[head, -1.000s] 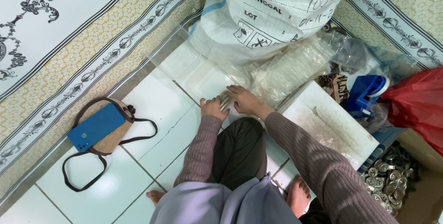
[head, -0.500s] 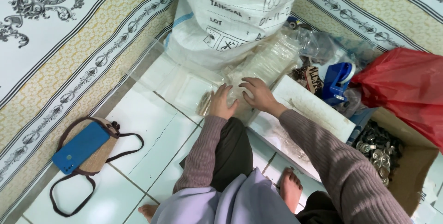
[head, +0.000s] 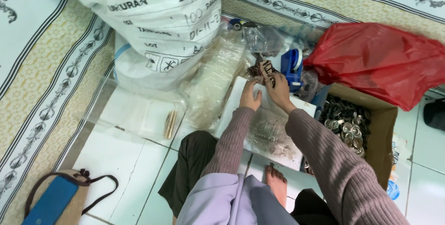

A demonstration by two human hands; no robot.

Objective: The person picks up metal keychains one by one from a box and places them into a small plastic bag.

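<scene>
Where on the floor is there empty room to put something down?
The white tiles are bare between the blue pouch, the clear bag and the person's knee. It is crowded ahead: both hands, left hand and right hand, work among the white sack, plastic packets, red bag and cardboard box of metal pieces.

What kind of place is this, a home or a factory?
Probably a home floor used for small packing work: a person sits on white tiles beside a patterned carpet, with a big white sack and a cardboard box of small metal parts.
</scene>
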